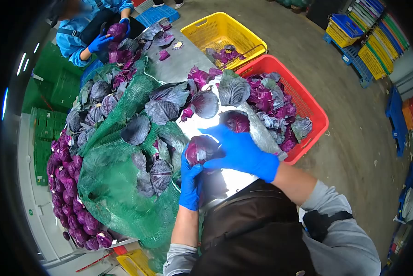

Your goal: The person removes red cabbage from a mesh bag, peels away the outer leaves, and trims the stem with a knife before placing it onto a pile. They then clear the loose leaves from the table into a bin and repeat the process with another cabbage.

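Observation:
My left hand (191, 181), in a blue glove, is wrapped round the near left side of a purple cabbage (198, 150) above the metal table (172, 64). My right hand (243, 149), also gloved in blue, reaches over from the right, its thumb against the cabbage and its other fingers spread over a loose dark leaf. That leaf (236, 121) lies just beyond my right hand. More loose leaves (204, 104) lie on the table past the cabbage. A green net (119, 170) with leafy cabbages (161, 176) on it spreads to the left of my hands.
A red crate (325, 115) of leaves stands right of the table, with a yellow crate (195, 28) behind it. Trimmed cabbages (71, 188) are heaped at the far left. A co-worker (75, 43) in blue handles a cabbage at the upper left.

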`<state>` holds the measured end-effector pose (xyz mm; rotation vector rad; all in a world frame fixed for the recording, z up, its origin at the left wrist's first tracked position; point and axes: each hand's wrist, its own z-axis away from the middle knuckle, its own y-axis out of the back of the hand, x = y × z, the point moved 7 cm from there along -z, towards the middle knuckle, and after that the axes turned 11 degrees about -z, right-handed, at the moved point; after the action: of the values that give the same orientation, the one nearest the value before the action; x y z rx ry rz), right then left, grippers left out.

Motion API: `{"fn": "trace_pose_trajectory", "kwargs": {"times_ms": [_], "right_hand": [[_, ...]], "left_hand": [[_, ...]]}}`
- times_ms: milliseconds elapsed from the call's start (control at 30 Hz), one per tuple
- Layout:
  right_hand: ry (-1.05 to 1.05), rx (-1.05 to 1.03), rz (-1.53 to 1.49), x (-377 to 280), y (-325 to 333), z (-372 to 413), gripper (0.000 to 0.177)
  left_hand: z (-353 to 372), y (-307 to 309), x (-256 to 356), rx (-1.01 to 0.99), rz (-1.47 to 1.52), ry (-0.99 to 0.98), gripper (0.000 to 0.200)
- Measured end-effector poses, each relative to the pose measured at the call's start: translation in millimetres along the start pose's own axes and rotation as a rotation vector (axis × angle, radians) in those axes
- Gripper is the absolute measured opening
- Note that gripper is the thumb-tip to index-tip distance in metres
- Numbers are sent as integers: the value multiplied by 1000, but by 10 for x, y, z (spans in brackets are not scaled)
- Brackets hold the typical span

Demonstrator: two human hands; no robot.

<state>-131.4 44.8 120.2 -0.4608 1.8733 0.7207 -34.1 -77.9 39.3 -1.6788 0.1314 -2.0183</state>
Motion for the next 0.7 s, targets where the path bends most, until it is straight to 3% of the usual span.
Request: {"fn": "trace_pose_trajectory", "kwargs": {"times_ms": [33,200,267,300,333,367,433,500,533,633,700], "right_hand": [[130,-60,54,-38,-114,-15,56],[86,-215,-18,103,-97,-23,40],[-77,-71,-190,407,33,-25,26],[-116,102,-248,578,162,-2,19],[-268,133,-313,779,265,64,22],[-355,95,-148,921,350,119,22],[-436,48,20,1024,489,149,23],[-471,-65,637,902,621,94,28],[-324,53,479,747,612,47,39],[72,75,-190,105,180,-123,49],[131,-135,60,-126,-95,-107,48]], "left_hand": [[-2,-48,-2,-43,-7,3,75],[80,-69,41,47,-21,52,88],[124,-15,22,60,-4,27,86],[159,44,3,70,8,4,85],[179,189,-121,68,91,-25,82],[174,258,-191,75,92,-33,82],[186,445,-394,261,566,44,73],[130,441,-300,196,550,-24,73],[90,430,-292,194,599,-1,74],[-17,348,-261,203,643,46,75],[-134,120,-155,-63,1029,45,78]]}}
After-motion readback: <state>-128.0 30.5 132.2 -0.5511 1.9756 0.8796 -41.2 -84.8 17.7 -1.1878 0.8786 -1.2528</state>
